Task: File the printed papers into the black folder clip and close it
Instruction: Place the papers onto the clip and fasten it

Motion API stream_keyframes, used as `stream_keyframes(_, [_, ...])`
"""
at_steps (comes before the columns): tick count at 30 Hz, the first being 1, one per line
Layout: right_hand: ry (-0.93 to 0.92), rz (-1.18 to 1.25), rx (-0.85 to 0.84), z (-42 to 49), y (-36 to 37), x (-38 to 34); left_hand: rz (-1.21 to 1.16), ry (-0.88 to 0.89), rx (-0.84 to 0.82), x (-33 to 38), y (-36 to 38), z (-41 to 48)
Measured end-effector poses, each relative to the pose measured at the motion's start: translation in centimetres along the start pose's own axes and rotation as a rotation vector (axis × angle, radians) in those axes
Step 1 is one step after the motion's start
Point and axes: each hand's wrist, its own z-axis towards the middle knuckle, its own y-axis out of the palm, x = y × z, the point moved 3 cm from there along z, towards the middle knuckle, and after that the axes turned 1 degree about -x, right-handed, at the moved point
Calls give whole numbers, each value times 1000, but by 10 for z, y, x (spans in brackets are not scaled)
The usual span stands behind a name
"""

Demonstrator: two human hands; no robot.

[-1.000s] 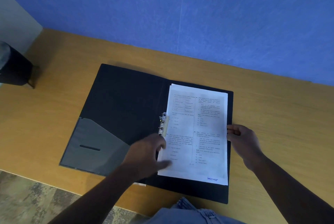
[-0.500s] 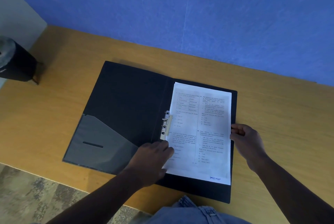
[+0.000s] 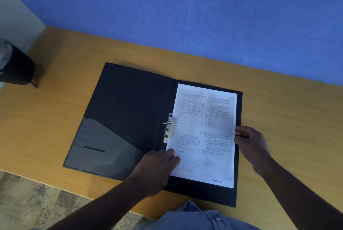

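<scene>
A black folder (image 3: pixel 130 111) lies open on the wooden desk (image 3: pixel 278 111), with a grey pocket (image 3: pixel 100 148) on its left flap. The printed papers (image 3: pixel 204 137) rest on the right flap, their left edge against the metal clip (image 3: pixel 168 127) at the spine. My left hand (image 3: pixel 157 168) presses flat on the papers' lower left edge, just below the clip. My right hand (image 3: pixel 250 144) pinches the papers' right edge between thumb and fingers.
A blue wall (image 3: pixel 185 16) runs behind the desk. A dark bin (image 3: pixel 14 64) stands on the floor beyond the desk's left end. Patterned flooring (image 3: pixel 37 202) and my denim-clad lap (image 3: pixel 200 218) show below the desk's front edge.
My left hand has slid a little left along the papers' lower left edge and settled there. The papers have squared up against the clip. My right hand keeps its hold on the right edge.
</scene>
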Motion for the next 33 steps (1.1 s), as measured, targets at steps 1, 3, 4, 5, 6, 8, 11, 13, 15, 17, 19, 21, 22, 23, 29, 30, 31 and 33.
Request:
stream_keyframes(1, [-2, -2, -2, 0, 0, 0, -27, -19, -7, -1, 2, -1])
stream_keyframes(3, [-3, -3, -9, -1, 0, 1, -134, -113, -55, -7, 3, -4])
stream_keyframes(4, [-2, 1, -10, -1, -1, 1, -237, -197, -93, -12, 3, -5])
stream_keyframes(5, [-1, 5, -11, -1, -1, 1, -377, -294, -111, -16, 2, -6])
stream_keyframes(6, [0, 7, -11, -2, -1, 1, -533, -397, -94, -20, 1, -6])
stream_keyframes(8, [-3, 6, -8, -2, -1, 0, -828, -623, 43, -31, -5, -2])
stream_keyframes(11, [-1, -9, -8, -2, -1, 0, -1198, -929, 290, -45, -17, 3])
stream_keyframes(13, [2, -13, -1, -1, 0, 1, -1374, -1002, 365, -48, -26, 10])
stream_keyframes(15, [-1, -19, 2, -1, 0, 2, -1469, -1020, 395, -49, -33, 16])
stream_keyframes(17, [-4, -22, 2, 0, 0, 2, -1502, -1023, 403, -47, -37, 21])
stream_keyframes(19, [-5, -21, 4, 1, 0, 3, -1500, -1025, 397, -44, -37, 23])
stream_keyframes(21, [-6, -17, 7, 1, 0, 3, -1502, -1040, 403, -43, -35, 23])
stream_keyframes(22, [-7, -16, 7, 1, 0, 3, -1514, -1049, 421, -43, -34, 23])
stream_keyframes(23, [-9, -18, 5, 1, 0, 4, -1529, -1058, 446, -43, -34, 23])
stream_keyframes(29, [-5, -13, 2, 2, 0, 4, -1527, -1104, 445, -48, -27, 26])
stream_keyframes(30, [-5, -12, 1, 2, 0, 4, -1509, -1103, 422, -49, -25, 26])
stream_keyframes(31, [-5, -13, 0, 3, 0, 4, -1493, -1103, 406, -50, -23, 27])
stream_keyframes(33, [-5, -18, -3, 3, -1, 4, -1466, -1119, 392, -53, -20, 25])
